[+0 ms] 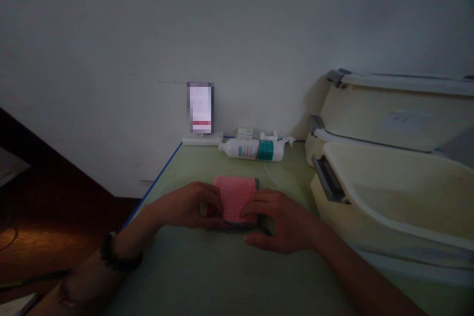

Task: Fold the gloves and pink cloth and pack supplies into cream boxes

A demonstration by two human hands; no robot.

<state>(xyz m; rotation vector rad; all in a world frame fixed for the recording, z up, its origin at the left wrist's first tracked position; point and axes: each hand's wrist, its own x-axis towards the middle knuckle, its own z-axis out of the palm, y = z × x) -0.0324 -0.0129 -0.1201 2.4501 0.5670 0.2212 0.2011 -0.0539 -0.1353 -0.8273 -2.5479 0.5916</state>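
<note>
A folded pink cleaning cloth (235, 197) with a dark checked edging lies on the green tabletop between my hands. The fingers and thumb of my left hand (194, 205) are curled together at its left edge, pinching the fabric. My right hand (281, 217) rests its bent fingertips on the right part of the cloth, with the thumb held apart near the lower edge. The edging shows in layers along the near side, partly hidden by the fingers.
A white bottle with a green label (255, 149) lies on its side behind the cloth, with a clear container (244, 132) behind it. A phone (201, 107) stands on a white base at the back. To the right is a large cream bin (326, 212) with its lid raised.
</note>
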